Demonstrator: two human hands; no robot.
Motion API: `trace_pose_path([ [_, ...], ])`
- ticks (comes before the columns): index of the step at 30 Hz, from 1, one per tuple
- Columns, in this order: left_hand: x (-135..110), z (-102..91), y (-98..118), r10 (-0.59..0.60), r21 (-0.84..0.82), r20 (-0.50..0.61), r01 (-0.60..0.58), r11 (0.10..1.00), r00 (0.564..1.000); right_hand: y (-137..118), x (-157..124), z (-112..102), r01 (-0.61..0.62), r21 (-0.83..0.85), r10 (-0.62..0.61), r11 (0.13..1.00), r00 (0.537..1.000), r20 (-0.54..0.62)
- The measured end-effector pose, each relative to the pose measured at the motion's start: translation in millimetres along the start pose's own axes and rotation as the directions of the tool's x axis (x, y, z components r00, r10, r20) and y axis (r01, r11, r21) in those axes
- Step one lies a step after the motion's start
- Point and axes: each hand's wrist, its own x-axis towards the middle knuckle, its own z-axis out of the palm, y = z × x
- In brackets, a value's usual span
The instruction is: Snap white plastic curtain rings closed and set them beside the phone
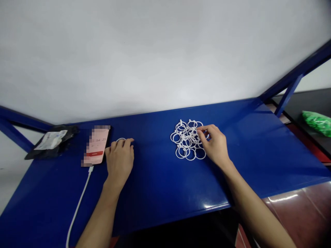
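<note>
From my remote seat I have the pile of white rings (186,140) in view, loosely overlapped on the blue table (155,186), a little right of its middle, between far and near edges. My right hand (216,142) is at the pile's right side, thumb and forefinger brought nearly together; I cannot tell whether they grip a ring. Toward the left edge, my left hand (120,156) lies palm down, fingers loosely bent over a single ring (121,139), its hold unclear to me. Just beside it lies a phone (97,146) on a white cable (79,203), with a black packet (55,139) at the far left corner
</note>
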Motion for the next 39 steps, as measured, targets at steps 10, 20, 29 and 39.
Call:
trace_pose_path([
  [10,-1.5,5.7,-9.6,0.003,0.035,-0.136,0.002,0.999,0.991,26.8,13.0,1.0,-0.102,-0.011,0.101,0.995,0.994,-0.028],
  [20,-0.1,6.1,-0.6,0.066,-0.114,-0.216,-0.092,0.989,0.974,37.8,14.8,-13.4,-0.081,0.062,0.072,0.995,0.989,0.127],
  [29,-1.1,5.0,13.5,0.146,-0.234,-0.358,-0.24,0.942,0.922,30.0,13.8,-29.9,0.106,0.259,-0.217,0.96,0.867,0.449],
  [39,-2.1,12.7,16.6,0.265,-0.347,-0.358,-0.391,0.853,0.895,26.0,8.2,-18.9,0.183,0.224,-0.267,0.957,0.859,0.436],
])
